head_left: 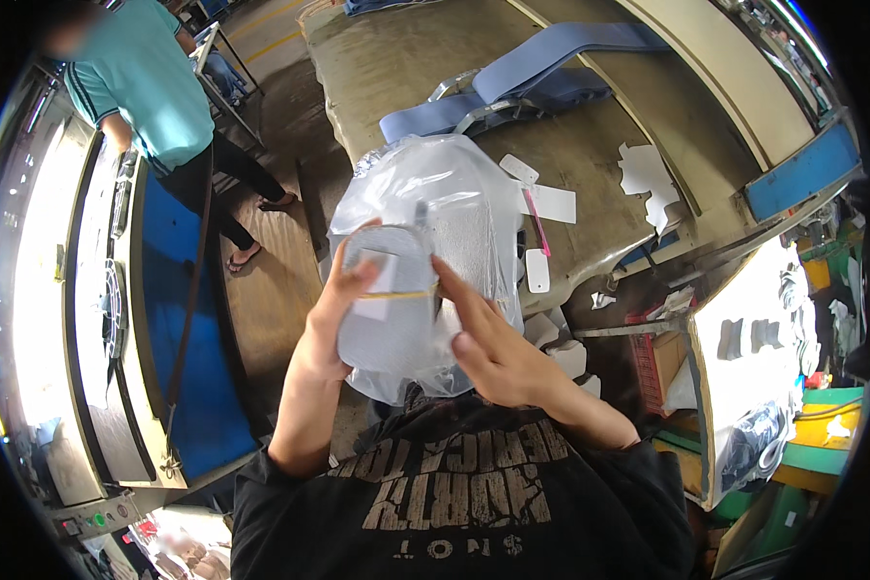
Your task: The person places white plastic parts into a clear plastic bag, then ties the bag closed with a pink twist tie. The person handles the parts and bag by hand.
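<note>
Both bare hands close around a bundle held up at chest height over a black printed shirt [454,493]: the left hand [333,329] grips the near-left edge, thumb over the front, while the right hand [498,353] presses fingers across the face of a grey, rounded stack of cut fabric pieces [396,309] bound by a thin yellow rubber band [396,295]. The stack sits partly inside a crumpled clear plastic bag [435,193] that billows up behind it — whether the bag is held by either hand cannot be told. Beyond lies a worn olive-brown worktable [396,68] carrying white paper tags [551,203] and long blue fabric strips [541,68]. To the right stands a white box [744,377] of dark cut parts. At far left, a person in a teal shirt [145,82] stands beside a blue-fronted machine [179,319].
</note>
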Demonstrator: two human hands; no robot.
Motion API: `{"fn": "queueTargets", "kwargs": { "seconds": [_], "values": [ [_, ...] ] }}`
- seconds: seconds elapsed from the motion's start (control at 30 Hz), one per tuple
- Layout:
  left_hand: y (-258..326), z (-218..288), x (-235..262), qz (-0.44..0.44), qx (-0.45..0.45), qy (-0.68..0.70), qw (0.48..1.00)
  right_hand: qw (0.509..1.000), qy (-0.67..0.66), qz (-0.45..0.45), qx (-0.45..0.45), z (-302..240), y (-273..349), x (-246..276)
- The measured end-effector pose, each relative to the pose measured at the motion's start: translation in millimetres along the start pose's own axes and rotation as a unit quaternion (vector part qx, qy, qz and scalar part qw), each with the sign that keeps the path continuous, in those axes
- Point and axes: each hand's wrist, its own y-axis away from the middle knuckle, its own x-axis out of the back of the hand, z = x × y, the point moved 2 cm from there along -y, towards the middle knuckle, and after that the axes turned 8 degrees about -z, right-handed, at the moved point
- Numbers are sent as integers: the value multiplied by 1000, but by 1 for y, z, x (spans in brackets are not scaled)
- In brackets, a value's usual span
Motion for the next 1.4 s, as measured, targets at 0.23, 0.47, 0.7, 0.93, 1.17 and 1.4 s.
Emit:
{"fn": "queueTargets", "kwargs": {
  "seconds": [0.23, 0.47, 0.7, 0.93, 1.17, 1.4],
  "values": [
    [25, -33, 11, 90, 171, 223, 955, 949, 315, 16, 16, 26, 14, -4],
    [17, -64, -23, 106, 182, 123, 970, 936, 352, -12, -19, 32, 35, 32],
    [18, -96, -31, 93, 160, -96, 978, 931, 348, 97, 57, 36, 36, 0],
    [54, -86, -28, 21, 171, -53, 984, 900, 417, 122, -20, 43, 40, -28],
    [117, -89, -13, -63, 288, -6, 955, 861, 490, 123, -58, 39, 31, -46],
    [116, -137, 4, 12, 307, 115, 945, 867, 489, 58, -74, 9, 26, -33]
  ]
}}
